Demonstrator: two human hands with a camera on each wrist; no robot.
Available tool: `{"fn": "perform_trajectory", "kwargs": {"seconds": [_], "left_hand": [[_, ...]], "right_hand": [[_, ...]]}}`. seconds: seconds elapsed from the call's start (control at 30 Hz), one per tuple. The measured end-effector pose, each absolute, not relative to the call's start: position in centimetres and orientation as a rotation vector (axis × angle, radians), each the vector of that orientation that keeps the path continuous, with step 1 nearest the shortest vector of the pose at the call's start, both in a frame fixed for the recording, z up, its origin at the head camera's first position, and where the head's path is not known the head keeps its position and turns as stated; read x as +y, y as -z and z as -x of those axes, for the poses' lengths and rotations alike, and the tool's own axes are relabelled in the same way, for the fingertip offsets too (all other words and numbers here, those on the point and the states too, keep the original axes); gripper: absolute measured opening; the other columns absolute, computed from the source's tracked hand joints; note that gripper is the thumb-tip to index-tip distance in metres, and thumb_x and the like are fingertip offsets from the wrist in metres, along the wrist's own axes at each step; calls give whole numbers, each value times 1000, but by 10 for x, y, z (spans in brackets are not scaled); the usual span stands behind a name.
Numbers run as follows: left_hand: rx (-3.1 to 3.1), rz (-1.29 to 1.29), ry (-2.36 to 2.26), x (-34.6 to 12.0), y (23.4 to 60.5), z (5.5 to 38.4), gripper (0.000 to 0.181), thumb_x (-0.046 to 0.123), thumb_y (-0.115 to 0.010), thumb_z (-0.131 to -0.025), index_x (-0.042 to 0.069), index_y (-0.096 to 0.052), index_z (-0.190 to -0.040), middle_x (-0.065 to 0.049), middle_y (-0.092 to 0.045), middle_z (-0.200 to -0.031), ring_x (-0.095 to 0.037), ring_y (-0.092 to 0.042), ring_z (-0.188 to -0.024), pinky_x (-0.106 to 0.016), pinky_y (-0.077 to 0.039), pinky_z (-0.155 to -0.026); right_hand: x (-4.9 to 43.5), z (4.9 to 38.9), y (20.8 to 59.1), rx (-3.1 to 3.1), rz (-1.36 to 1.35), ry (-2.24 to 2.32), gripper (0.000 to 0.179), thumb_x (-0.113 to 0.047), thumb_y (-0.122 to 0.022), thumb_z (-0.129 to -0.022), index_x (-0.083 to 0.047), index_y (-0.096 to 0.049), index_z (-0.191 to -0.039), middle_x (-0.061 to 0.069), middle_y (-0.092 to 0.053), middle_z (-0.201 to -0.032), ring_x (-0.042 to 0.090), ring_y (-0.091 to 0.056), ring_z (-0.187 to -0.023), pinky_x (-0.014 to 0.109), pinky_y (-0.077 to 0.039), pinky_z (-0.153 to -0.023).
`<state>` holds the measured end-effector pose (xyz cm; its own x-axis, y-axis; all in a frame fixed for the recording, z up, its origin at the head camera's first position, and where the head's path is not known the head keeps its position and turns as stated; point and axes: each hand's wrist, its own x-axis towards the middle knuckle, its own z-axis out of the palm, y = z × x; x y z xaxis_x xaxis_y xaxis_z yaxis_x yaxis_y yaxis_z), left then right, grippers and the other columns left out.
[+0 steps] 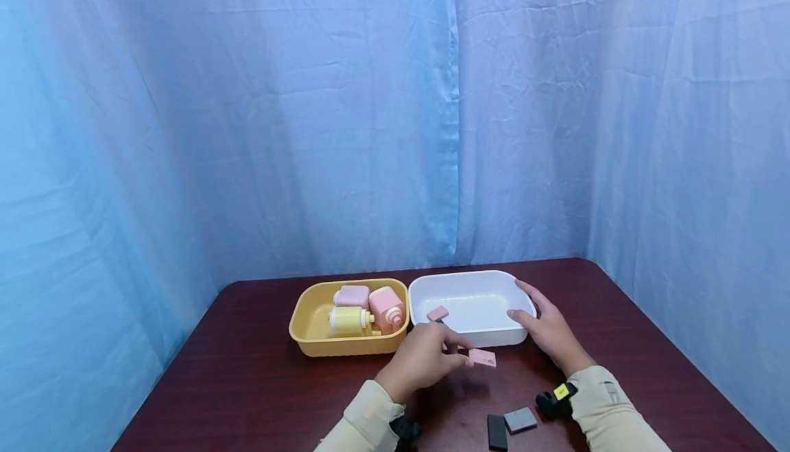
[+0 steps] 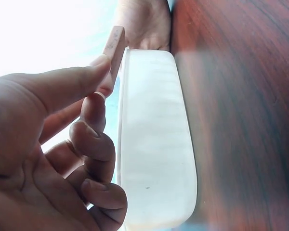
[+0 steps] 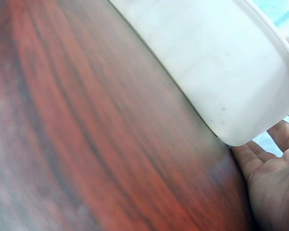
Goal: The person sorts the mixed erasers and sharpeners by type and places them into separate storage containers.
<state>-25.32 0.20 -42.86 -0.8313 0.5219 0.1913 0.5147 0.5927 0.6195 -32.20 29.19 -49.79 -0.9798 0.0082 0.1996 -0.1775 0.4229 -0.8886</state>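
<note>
My left hand (image 1: pixel 427 354) pinches a small flat pink block (image 1: pixel 482 357) between thumb and fingertips, in front of the near wall of a white plastic bin (image 1: pixel 494 337). In the left wrist view the block (image 2: pixel 116 48) has dark specks on one face. The bin's right end is gripped by my right hand (image 1: pixel 551 327), with the thumb at the rim and the fingers round the outside. Inside the bin, at its left, lie another pink block (image 1: pixel 437 313) and a dark piece, partly hidden by my left hand.
A yellow bin (image 1: pixel 327 348) adjoins the white one on the left. It holds a yellow bottle (image 1: pixel 347 320), a pink bottle (image 1: pixel 385 304) and a lilac one (image 1: pixel 353 295). A black block (image 1: pixel 496 433) and a grey block (image 1: pixel 520 420) lie on the table (image 1: pixel 259 390) near the front.
</note>
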Motion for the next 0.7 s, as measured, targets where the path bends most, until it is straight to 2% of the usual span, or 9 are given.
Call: {"fn": "perform_trajectory", "kwargs": {"seconds": [0.37,0.7], "left_hand": [[2834,-878,-1143,-1,423,255,19,27,-83,-89,25,-84,-107,15,-61,-68,-4,-51,-59,-20,-44,-55],[2911,-889,-1157,-5,421,260,18,28,-82,-90,24,-83,-108,16,-65,-75,-1,-53,-69,-19,-46,-62]], "right_hand": [[293,322,500,-2517,-131,-1575,76,-33,-67,-101,-21,-28,-165,17,-26,-169,40,-34,-148,62,-36,-116],[292,322,498,-2518,-147,-1575,77,-34,-68,-100,-21,-28,-165,17,-25,-170,39,-31,-150,62,-33,-117]]}}
